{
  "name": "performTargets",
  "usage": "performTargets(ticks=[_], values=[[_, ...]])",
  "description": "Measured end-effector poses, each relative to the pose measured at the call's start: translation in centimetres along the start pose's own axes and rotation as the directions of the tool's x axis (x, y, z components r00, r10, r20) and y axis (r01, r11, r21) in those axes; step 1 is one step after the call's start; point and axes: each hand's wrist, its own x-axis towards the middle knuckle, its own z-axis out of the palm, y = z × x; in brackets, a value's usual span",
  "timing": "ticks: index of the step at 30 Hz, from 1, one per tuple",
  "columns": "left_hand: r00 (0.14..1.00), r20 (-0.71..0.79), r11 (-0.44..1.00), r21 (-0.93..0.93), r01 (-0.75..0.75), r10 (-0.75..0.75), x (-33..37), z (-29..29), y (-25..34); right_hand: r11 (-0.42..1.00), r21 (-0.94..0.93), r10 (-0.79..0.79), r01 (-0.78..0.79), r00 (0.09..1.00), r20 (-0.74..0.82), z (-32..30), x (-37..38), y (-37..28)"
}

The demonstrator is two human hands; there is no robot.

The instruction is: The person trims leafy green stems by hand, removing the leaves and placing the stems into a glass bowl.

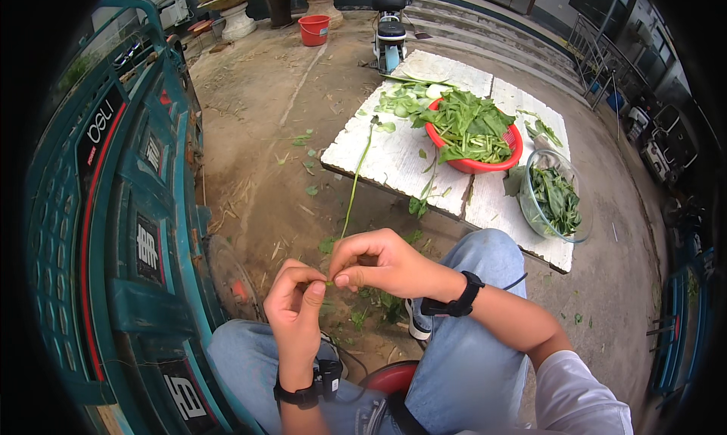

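Note:
In front of my knees, my left hand (pixel 294 306) and my right hand (pixel 388 265) meet fingertip to fingertip. Both pinch the lower end of a long thin green stem (pixel 354 185). From there the stem rises past my right fingers toward the table, and its darker tip shows over the white boards. The exact spot under my fingertips is partly hidden. Beyond my hands, a red plastic basket (pixel 477 166) holds a heap of leafy greens (pixel 473 121). To its right stands a clear bowl (pixel 532 208) with darker torn leaves (pixel 556 196).
White foam-like boards (pixel 348 143) form a low tabletop, with loose leaves and pale slices (pixel 401 102) on it. A green metal cargo vehicle (pixel 170 299) stands close on my left. Leaf scraps litter the ground. Farther off are a red bucket (pixel 313 31) and a scooter (pixel 391 32).

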Motion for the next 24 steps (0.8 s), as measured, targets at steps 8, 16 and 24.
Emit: performTargets(ticks=[8, 16, 24], values=[[0.999, -0.037, 1.000, -0.006, 0.014, -0.014, 0.0, -0.2, 0.2, 0.754, -0.585, -0.365, 0.301, 0.931, 0.008, 0.6, 0.0, -2.2], [0.999, -0.020, 0.998, 0.055, 0.029, -0.028, 0.1, 0.0, 0.4, 0.475, -0.748, -0.497, 0.464, 0.843, 0.207, -0.7, 0.2, -2.0], [1.000, -0.001, 0.996, 0.085, 0.018, -0.018, 0.1, 0.1, 0.4, 0.418, -0.770, -0.508, 0.483, 0.826, 0.243, -0.4, 0.2, -1.8]])
